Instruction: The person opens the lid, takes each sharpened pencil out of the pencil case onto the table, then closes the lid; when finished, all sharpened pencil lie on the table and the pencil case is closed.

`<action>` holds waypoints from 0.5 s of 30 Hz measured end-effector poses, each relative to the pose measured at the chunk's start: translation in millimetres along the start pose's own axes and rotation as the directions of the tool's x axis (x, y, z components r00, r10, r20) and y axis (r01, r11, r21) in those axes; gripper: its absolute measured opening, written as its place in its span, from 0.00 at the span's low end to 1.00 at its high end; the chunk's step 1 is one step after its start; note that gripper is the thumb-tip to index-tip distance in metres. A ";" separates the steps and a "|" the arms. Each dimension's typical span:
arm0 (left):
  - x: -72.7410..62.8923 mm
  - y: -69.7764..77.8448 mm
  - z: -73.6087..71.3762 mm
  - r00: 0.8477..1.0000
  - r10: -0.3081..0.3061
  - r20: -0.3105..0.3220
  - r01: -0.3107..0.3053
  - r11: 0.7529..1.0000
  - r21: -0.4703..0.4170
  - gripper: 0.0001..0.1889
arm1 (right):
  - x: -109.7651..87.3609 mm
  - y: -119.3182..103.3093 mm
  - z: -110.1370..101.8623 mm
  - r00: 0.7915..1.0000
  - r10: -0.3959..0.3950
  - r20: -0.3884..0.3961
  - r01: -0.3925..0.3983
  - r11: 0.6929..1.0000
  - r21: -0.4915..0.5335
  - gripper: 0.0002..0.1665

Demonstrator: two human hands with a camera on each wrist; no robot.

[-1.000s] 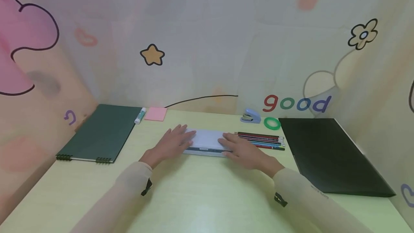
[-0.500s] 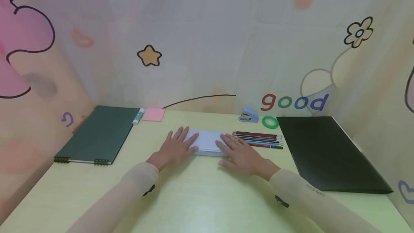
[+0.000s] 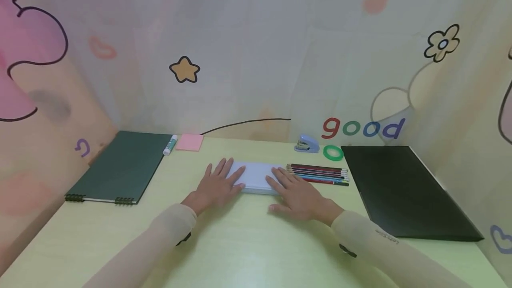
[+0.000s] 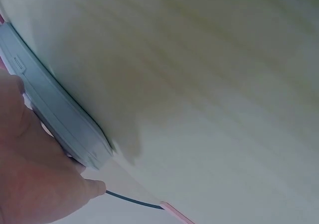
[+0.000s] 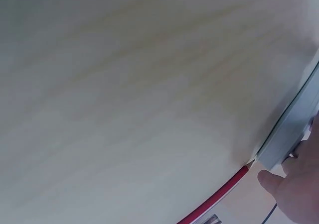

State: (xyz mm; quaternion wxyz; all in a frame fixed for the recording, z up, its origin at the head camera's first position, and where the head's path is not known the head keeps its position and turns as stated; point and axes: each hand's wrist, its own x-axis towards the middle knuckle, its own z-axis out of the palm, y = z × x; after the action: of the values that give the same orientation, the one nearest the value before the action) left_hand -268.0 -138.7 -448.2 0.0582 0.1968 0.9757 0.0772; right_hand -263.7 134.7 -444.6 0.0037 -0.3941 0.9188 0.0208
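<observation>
A flat whitish pencil case lies on the table in the middle of the head view, its lid down. My left hand rests on its left end with the fingers spread. On the right end lies my right hand, fingers extended over the lid and thumb off the near edge. The left wrist view has the case's grey side with a small latch, and part of the left hand at its top. Part of the right hand is beside the case's end in the right wrist view.
Several pencils lie in a row just right of the case. Behind them are a blue stapler and green tape. A dark green spiral pad, glue stick and pink sticky notes lie left; a black folder lies right.
The dark gap along the front of the pencil case has gone as its lid came down. The left hand shifted slightly right, and the right thumb moved off the front edge.
</observation>
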 end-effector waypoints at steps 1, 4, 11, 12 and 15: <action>-0.3 0.6 0.1 1.000 0.001 -0.004 -0.001 1.000 -0.002 0.33 | -0.5 0.0 0.2 1.000 0.000 0.002 0.000 1.000 0.001 0.49; -0.6 2.7 0.6 1.000 0.000 -0.001 0.000 1.000 -0.009 0.32 | -2.2 0.4 0.1 1.000 0.001 0.008 -0.001 1.000 0.008 0.49; 2.2 6.6 -5.6 1.000 -0.015 0.026 0.015 1.000 -0.025 0.32 | -1.6 2.5 -5.2 0.999 0.013 0.047 -0.015 0.999 0.048 0.45; 3.4 6.6 -7.4 0.999 -0.017 0.032 0.017 0.999 -0.027 0.32 | -0.9 2.8 -6.4 0.999 0.014 0.042 -0.016 0.998 0.057 0.44; 6.2 5.0 -15.1 0.999 -0.022 0.036 0.024 0.999 -0.038 0.31 | 2.3 4.7 -11.9 0.999 0.044 0.008 -0.044 0.994 0.102 0.41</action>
State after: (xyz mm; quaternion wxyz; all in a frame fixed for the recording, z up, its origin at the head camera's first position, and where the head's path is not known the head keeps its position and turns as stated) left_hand -274.0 -133.7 -433.1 0.0800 0.1858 0.9750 0.0916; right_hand -268.6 135.7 -432.6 0.0262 -0.3730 0.9271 -0.0251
